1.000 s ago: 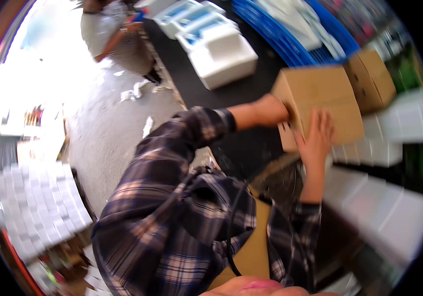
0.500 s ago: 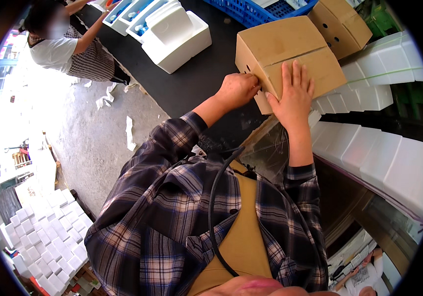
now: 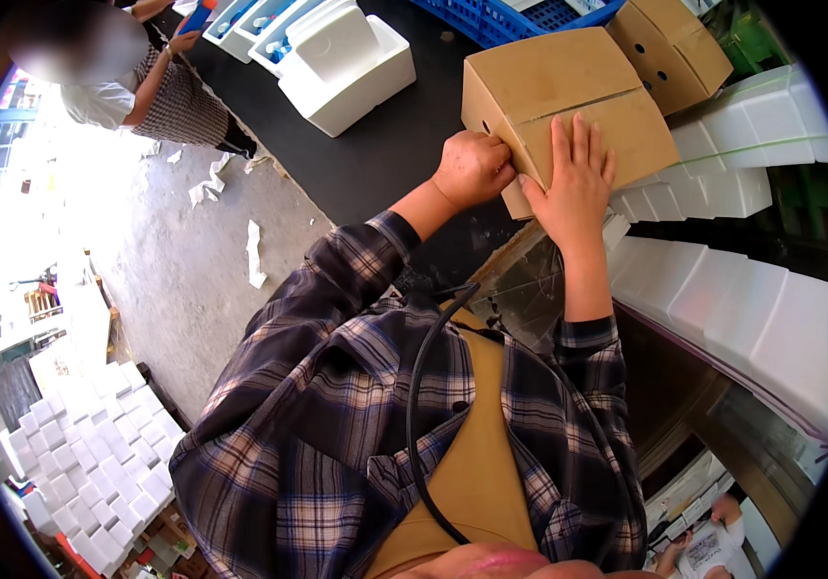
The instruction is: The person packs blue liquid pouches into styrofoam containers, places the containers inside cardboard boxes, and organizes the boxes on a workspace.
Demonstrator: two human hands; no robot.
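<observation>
A cardboard box [image 3: 568, 77] with side holes sits at the right side of the black tabletop [image 3: 317, 174]. My left hand [image 3: 472, 166] is closed against its left face, fingertips bent at a lower flap or edge; what they grip is hidden. My right hand [image 3: 573, 198] lies open on the box, palm down with fingers spread below a seam in the cardboard. A second cardboard box [image 3: 679, 63] with round holes stands just behind it.
White foam boxes [image 3: 346, 106] and a blue plastic crate [image 3: 477, 19] stand farther back. A co-worker [image 3: 173, 116] holds a red-and-blue object at upper left. Stacked foam boxes [image 3: 713, 299] line the right; more [image 3: 86, 463] lie lower left. Paper scraps [image 3: 255, 256] litter the floor.
The whole view has shifted since a second ago, with the box higher and farther left in the picture. My hands stay on it; the left fingers remain curled at its side.
</observation>
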